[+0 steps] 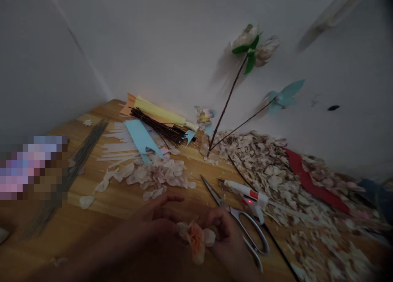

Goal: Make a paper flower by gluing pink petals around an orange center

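A small handmade flower (196, 241) with an orange frilled centre and pale petals is low in the middle of the view. My right hand (225, 233) grips it from the right, fingers curled behind its petals; the exact grip point is hidden. On the other side is my left hand (161, 218), its fingers stretched out and apart, with the thumb by the flower's left petal. Just beyond the right hand lie silver scissors (235, 214), blades pointing away to the left. A white hot glue gun (245, 192) with a red light rests beside them.
Loose pale petals (162, 171) lie ahead, with a larger heap (264, 163) on the right under a red strip (313, 181). Brown stems (159, 126), blue paper (139, 136) and grey wires (81, 159) spread leftward. A stemmed flower (229, 98) leans near the wall.
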Demonstrator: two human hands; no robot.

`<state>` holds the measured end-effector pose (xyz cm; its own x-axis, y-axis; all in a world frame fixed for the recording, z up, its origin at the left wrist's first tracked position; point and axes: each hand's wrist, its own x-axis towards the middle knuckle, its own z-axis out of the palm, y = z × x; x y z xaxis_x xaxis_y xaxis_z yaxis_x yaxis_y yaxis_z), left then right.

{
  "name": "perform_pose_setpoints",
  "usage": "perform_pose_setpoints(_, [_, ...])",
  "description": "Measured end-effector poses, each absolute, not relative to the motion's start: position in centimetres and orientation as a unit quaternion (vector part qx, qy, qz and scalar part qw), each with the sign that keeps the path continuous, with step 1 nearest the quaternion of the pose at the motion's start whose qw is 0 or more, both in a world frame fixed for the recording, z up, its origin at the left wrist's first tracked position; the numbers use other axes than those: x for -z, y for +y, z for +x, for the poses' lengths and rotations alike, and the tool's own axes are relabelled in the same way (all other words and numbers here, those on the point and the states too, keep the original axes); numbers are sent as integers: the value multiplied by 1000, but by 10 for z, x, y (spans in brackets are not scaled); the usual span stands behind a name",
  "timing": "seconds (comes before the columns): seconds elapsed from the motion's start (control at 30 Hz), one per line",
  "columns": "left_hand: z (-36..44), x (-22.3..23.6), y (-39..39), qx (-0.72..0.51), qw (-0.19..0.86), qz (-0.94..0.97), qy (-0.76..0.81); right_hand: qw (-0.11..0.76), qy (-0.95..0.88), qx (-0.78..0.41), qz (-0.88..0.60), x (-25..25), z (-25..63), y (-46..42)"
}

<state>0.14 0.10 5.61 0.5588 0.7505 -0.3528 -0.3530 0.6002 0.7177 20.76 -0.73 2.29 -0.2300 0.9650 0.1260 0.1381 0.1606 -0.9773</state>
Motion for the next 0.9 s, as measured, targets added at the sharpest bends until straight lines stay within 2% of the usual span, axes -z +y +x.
perform_pose_setpoints(0.67, [1, -57, 0, -336, 842, 267, 327, 412, -613, -491, -461, -29, 207, -6])
perform_pose_setpoints(0.9, [0, -49, 2, -326, 836, 267, 350, 405, -635, -461, -470, -28, 209, -5])
